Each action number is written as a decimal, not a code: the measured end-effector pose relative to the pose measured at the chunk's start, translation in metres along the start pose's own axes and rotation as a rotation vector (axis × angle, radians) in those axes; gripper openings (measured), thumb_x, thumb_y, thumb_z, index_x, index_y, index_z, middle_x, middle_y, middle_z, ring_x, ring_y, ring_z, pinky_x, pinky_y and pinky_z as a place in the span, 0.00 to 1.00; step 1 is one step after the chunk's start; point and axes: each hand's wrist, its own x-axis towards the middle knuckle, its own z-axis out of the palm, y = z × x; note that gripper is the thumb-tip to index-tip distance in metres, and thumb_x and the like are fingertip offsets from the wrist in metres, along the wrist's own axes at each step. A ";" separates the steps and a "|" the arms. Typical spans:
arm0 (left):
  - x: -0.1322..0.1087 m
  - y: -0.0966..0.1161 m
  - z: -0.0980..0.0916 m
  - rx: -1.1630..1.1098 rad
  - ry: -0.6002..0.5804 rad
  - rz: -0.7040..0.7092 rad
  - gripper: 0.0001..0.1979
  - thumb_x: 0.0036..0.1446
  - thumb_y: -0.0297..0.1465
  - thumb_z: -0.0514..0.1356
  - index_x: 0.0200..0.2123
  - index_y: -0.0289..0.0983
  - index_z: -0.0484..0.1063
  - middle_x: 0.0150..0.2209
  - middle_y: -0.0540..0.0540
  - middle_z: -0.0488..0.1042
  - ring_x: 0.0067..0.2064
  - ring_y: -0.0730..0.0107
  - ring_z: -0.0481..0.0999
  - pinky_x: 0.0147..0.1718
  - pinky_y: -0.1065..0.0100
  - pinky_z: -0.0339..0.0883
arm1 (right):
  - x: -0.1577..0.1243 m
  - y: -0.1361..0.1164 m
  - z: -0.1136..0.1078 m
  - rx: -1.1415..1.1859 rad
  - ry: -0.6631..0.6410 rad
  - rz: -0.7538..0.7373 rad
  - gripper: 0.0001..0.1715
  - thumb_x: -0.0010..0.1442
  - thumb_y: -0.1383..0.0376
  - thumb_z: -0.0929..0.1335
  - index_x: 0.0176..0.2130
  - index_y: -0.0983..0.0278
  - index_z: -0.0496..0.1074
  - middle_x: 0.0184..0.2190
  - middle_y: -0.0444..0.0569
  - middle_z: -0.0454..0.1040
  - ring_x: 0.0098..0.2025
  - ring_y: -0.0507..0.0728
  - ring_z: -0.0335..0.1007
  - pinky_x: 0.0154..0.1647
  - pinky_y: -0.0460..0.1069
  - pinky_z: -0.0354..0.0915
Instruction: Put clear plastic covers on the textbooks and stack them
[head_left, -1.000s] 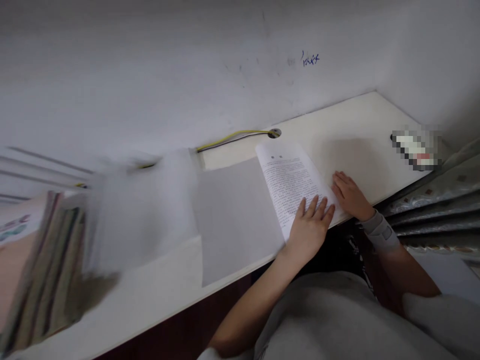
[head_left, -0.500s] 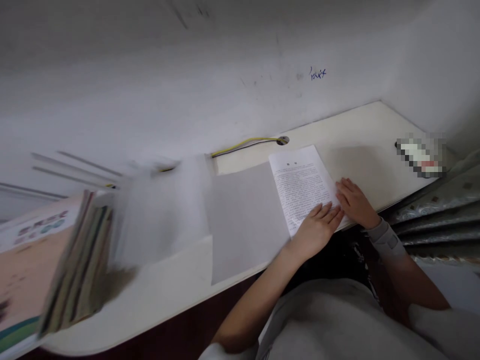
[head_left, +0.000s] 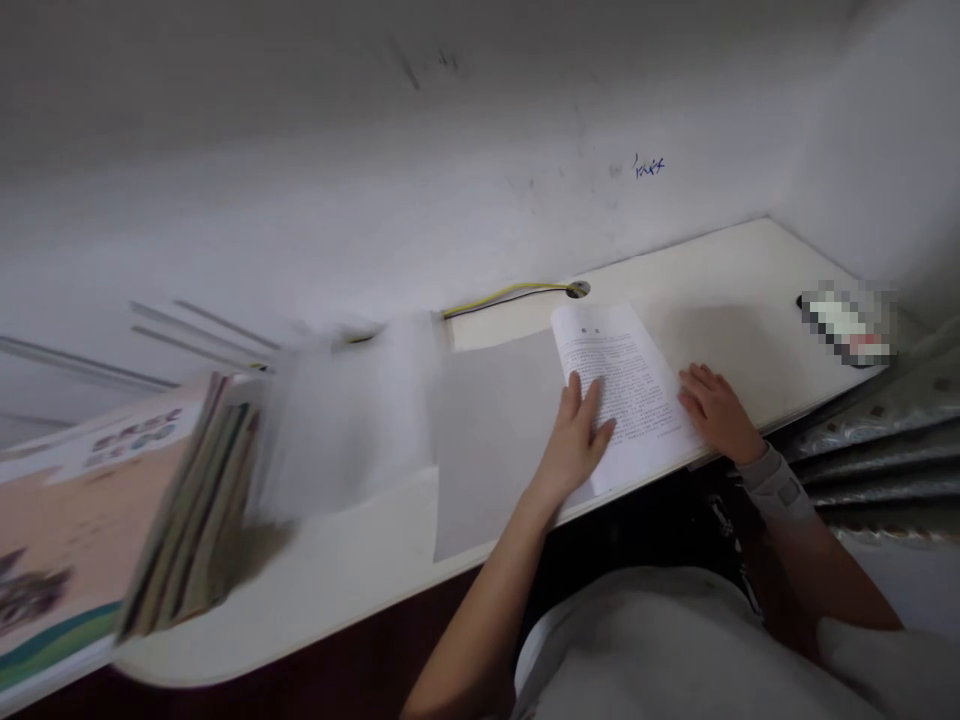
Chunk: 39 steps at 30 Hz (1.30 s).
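The bench (head_left: 352, 565) carried a printed page (head_left: 645, 425); my left fingers (head_left: 590, 402) lay spread over its left side, my right fingers (head_left: 703, 382), extended, at its right edge — apparently steadying it.

Matt paper page (head_left: 637, 400) by left fingers (head_left: 589, 402), smooth desktop (head_left: 750, 300) beyond right fingers (head_left: 703, 380), glossy folded cloth (head_left: 892, 425) right of those

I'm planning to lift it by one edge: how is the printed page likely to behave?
The printed page would probably flop, since it looks like thin paper with a curve near its upper left corner. It is likely light, for the same reason. It might slide if pushed, as the desk looks smooth.
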 end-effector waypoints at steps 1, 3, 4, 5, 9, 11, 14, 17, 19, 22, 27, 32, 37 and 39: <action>0.002 0.002 0.005 0.030 0.008 0.030 0.30 0.65 0.38 0.51 0.67 0.38 0.47 0.70 0.33 0.40 0.70 0.51 0.40 0.63 0.44 0.49 | 0.000 0.002 0.000 -0.020 0.017 0.018 0.28 0.68 0.58 0.54 0.59 0.69 0.66 0.61 0.62 0.64 0.64 0.66 0.57 0.61 0.62 0.55; 0.005 0.008 0.012 0.093 0.028 0.077 0.28 0.65 0.36 0.50 0.66 0.36 0.49 0.69 0.31 0.41 0.70 0.50 0.37 0.63 0.41 0.45 | 0.000 0.008 -0.001 -0.067 0.055 0.062 0.28 0.68 0.57 0.55 0.59 0.68 0.65 0.62 0.64 0.62 0.65 0.68 0.56 0.61 0.65 0.54; 0.006 0.011 0.014 0.116 0.035 0.094 0.28 0.65 0.36 0.50 0.66 0.35 0.49 0.69 0.30 0.42 0.70 0.50 0.37 0.63 0.40 0.44 | 0.000 0.011 0.000 -0.088 0.066 0.078 0.29 0.68 0.56 0.55 0.59 0.68 0.65 0.62 0.64 0.62 0.65 0.68 0.55 0.61 0.66 0.54; 0.006 0.014 0.015 0.128 0.037 0.109 0.28 0.65 0.36 0.50 0.66 0.35 0.49 0.69 0.29 0.43 0.70 0.50 0.36 0.63 0.40 0.43 | -0.001 0.014 0.000 -0.105 0.068 0.082 0.29 0.67 0.56 0.55 0.59 0.68 0.65 0.62 0.65 0.62 0.64 0.69 0.55 0.60 0.66 0.54; 0.013 0.013 0.018 0.101 0.044 0.119 0.30 0.65 0.41 0.50 0.66 0.35 0.48 0.69 0.29 0.43 0.70 0.50 0.36 0.63 0.41 0.43 | -0.001 0.018 0.002 -0.149 0.037 0.030 0.30 0.67 0.55 0.56 0.58 0.70 0.65 0.62 0.67 0.61 0.64 0.69 0.55 0.60 0.64 0.55; 0.018 0.006 0.020 0.078 0.073 0.064 0.32 0.65 0.42 0.50 0.67 0.35 0.47 0.69 0.28 0.43 0.70 0.48 0.36 0.63 0.41 0.45 | -0.001 0.018 0.002 -0.162 0.028 0.017 0.30 0.67 0.55 0.56 0.59 0.70 0.65 0.62 0.67 0.61 0.64 0.68 0.56 0.60 0.63 0.55; 0.023 -0.005 0.022 0.070 0.087 0.009 0.32 0.65 0.41 0.51 0.67 0.32 0.47 0.69 0.26 0.40 0.69 0.45 0.36 0.62 0.41 0.48 | -0.001 0.019 0.002 -0.173 0.021 0.004 0.30 0.67 0.55 0.56 0.59 0.71 0.64 0.62 0.68 0.61 0.64 0.68 0.55 0.60 0.62 0.55; 0.024 -0.011 0.025 0.103 0.039 0.077 0.31 0.64 0.39 0.50 0.66 0.31 0.49 0.69 0.27 0.38 0.70 0.45 0.35 0.62 0.42 0.48 | -0.001 0.023 0.001 -0.169 0.013 -0.018 0.30 0.67 0.55 0.57 0.59 0.71 0.64 0.62 0.68 0.61 0.65 0.68 0.55 0.60 0.63 0.56; 0.023 -0.012 0.026 0.121 0.022 0.109 0.30 0.65 0.40 0.49 0.65 0.33 0.50 0.69 0.28 0.39 0.70 0.46 0.35 0.62 0.42 0.49 | -0.001 0.026 0.000 -0.165 0.008 -0.032 0.30 0.67 0.54 0.57 0.59 0.70 0.64 0.62 0.67 0.60 0.65 0.68 0.55 0.60 0.62 0.56; 0.025 -0.012 0.024 0.131 0.025 0.067 0.34 0.64 0.46 0.48 0.66 0.32 0.49 0.69 0.27 0.41 0.70 0.46 0.37 0.62 0.43 0.49 | -0.001 0.029 -0.001 -0.159 -0.007 -0.043 0.31 0.67 0.54 0.57 0.59 0.70 0.64 0.63 0.68 0.60 0.65 0.68 0.55 0.60 0.62 0.56; 0.053 -0.015 0.002 0.182 -0.011 -0.069 0.34 0.65 0.47 0.46 0.66 0.30 0.50 0.67 0.27 0.49 0.69 0.44 0.46 0.60 0.43 0.52 | -0.004 0.032 -0.002 -0.162 -0.024 -0.075 0.31 0.67 0.54 0.57 0.60 0.71 0.63 0.63 0.68 0.59 0.65 0.67 0.55 0.61 0.61 0.56; 0.131 -0.029 -0.037 0.231 0.097 -0.185 0.27 0.63 0.36 0.50 0.62 0.29 0.59 0.63 0.29 0.60 0.64 0.49 0.59 0.58 0.52 0.57 | -0.003 0.033 0.000 -0.151 -0.001 -0.081 0.31 0.67 0.54 0.57 0.59 0.71 0.64 0.62 0.68 0.61 0.64 0.68 0.57 0.60 0.61 0.57; 0.200 -0.044 -0.054 0.056 -0.106 -0.333 0.15 0.55 0.37 0.57 0.36 0.32 0.76 0.35 0.39 0.77 0.40 0.59 0.74 0.42 0.61 0.66 | 0.003 0.037 0.002 -0.111 0.022 -0.084 0.33 0.67 0.53 0.55 0.59 0.72 0.64 0.60 0.68 0.63 0.63 0.67 0.59 0.59 0.62 0.58; 0.211 -0.047 -0.052 0.022 -0.148 -0.320 0.11 0.51 0.36 0.59 0.29 0.33 0.76 0.27 0.45 0.74 0.33 0.64 0.73 0.35 0.66 0.65 | 0.005 0.039 0.003 -0.112 0.026 -0.091 0.33 0.67 0.52 0.55 0.59 0.72 0.64 0.61 0.68 0.63 0.63 0.67 0.59 0.60 0.62 0.58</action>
